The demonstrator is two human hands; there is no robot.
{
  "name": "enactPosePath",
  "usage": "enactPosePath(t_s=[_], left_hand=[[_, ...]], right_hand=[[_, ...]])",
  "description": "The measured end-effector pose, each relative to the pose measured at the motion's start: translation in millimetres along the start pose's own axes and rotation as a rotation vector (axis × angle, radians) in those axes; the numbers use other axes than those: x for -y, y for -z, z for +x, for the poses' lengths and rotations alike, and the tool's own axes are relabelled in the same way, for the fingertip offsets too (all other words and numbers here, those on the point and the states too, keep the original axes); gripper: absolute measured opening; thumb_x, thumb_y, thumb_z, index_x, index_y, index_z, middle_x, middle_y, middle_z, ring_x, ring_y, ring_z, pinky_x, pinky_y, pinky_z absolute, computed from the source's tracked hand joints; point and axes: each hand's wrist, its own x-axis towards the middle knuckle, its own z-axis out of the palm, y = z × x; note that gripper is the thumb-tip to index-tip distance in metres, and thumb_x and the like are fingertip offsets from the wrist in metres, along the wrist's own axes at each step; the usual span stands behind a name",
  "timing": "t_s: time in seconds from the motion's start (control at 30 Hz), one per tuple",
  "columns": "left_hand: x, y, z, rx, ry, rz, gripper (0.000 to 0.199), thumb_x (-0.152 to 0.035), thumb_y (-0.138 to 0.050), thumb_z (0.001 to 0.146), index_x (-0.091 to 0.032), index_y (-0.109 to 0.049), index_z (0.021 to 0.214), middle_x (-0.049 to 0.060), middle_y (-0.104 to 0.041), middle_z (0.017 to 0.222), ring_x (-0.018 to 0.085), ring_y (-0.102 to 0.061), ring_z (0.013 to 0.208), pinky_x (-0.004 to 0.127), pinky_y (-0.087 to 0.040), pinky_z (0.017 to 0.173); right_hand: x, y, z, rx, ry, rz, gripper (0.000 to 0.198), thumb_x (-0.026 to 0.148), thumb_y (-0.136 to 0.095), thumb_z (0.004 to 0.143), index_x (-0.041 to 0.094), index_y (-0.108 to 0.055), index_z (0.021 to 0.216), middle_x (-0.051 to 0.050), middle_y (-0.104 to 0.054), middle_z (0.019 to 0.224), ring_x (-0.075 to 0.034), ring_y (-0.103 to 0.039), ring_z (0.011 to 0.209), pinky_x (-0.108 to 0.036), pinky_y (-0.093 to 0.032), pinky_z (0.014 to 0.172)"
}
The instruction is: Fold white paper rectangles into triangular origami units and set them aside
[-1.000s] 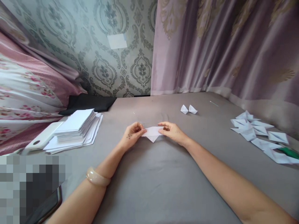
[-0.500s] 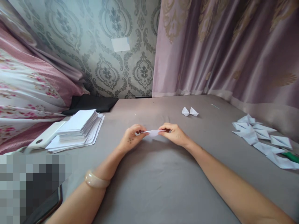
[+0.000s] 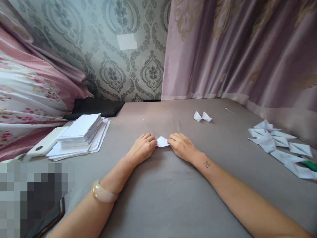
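A small piece of folded white paper (image 3: 162, 141) lies between my hands at the middle of the grey cloth surface, its peak pointing away from me. My left hand (image 3: 144, 146) is closed on its left end, with a pale bangle on that arm. On the right end, my right hand (image 3: 182, 145) pinches the paper with curled fingers. Both thumbs are mostly hidden behind the fingers. Beyond my right hand stand two small folded paper shapes (image 3: 197, 116), side by side.
To the left, a stack of white paper (image 3: 80, 127) rests beside a white flat object (image 3: 46, 142). Several folded paper pieces (image 3: 267, 142) lie at the right, near a green object (image 3: 309, 165). A black cloth-like item (image 3: 99, 107) sits at the back left, and a thin white stick (image 3: 229, 111) at the back right.
The folded paper, seen nearly edge-on before, now shows its peaked face. Both hands have rolled over so their backs face up, still holding its ends. The view has shifted slightly.
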Motion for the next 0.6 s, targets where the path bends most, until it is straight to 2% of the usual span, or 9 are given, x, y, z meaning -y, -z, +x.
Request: enactPosePath(t_s=[0.17, 0.3, 0.4, 0.5, 0.6], left_hand=[[1.7, -5.7, -3.7, 0.032, 0.164, -0.295, 0.027, -0.026, -0.042, 0.094, -0.016, -0.066, 0.089, 0.008, -0.063, 0.088, 0.019, -0.054, 0.085, 0.03, -0.043, 0.077], [4.2, -11.9, -2.4, 0.004, 0.432, -0.445, 0.019, -0.031, -0.056, 0.085, -0.019, -0.07, 0.084, 0.007, -0.063, 0.088, 0.021, -0.056, 0.087, 0.031, -0.044, 0.077], [6.5, -13.4, -0.4, 0.019, 0.592, -0.534, 0.023, -0.037, -0.062, 0.079, -0.016, -0.071, 0.081, 0.008, -0.062, 0.086, 0.02, -0.058, 0.08, 0.03, -0.045, 0.072], [7.8, -10.9, 0.9, 0.051, 0.665, -0.577, 0.027, -0.041, -0.063, 0.076, -0.014, -0.069, 0.075, 0.007, -0.061, 0.081, 0.018, -0.057, 0.073, 0.028, -0.043, 0.066], [8.4, -7.3, 1.5, 0.078, 0.67, -0.592, 0.03, -0.042, -0.06, 0.076, -0.014, -0.066, 0.068, 0.005, -0.059, 0.075, 0.017, -0.055, 0.068, 0.027, -0.04, 0.062]], right_hand=[[-3.1, 4.4, -1.0, 0.105, -0.168, 0.303, 0.023, 0.021, -0.045, 0.094, 0.018, -0.068, 0.089, -0.005, -0.063, 0.089, -0.015, -0.055, 0.081, -0.026, -0.037, 0.072], [-8.9, 1.1, -0.4, 0.118, -0.349, 0.547, 0.017, 0.024, -0.053, 0.088, 0.022, -0.07, 0.087, -0.003, -0.063, 0.091, -0.014, -0.057, 0.082, -0.025, -0.04, 0.073], [-14.2, -2.6, 1.8, 0.114, -0.483, 0.65, 0.015, 0.029, -0.059, 0.082, 0.021, -0.072, 0.08, -0.004, -0.062, 0.089, -0.014, -0.056, 0.077, -0.025, -0.041, 0.071], [-19.6, -3.8, 5.2, 0.152, -0.525, 0.735, 0.019, 0.032, -0.059, 0.079, 0.018, -0.071, 0.072, -0.003, -0.062, 0.079, -0.014, -0.055, 0.071, -0.023, -0.04, 0.064], [-23.5, -2.7, 8.0, 0.208, -0.553, 0.78, 0.026, 0.035, -0.057, 0.078, 0.017, -0.067, 0.062, -0.001, -0.058, 0.066, -0.013, -0.051, 0.063, -0.022, -0.036, 0.056]])
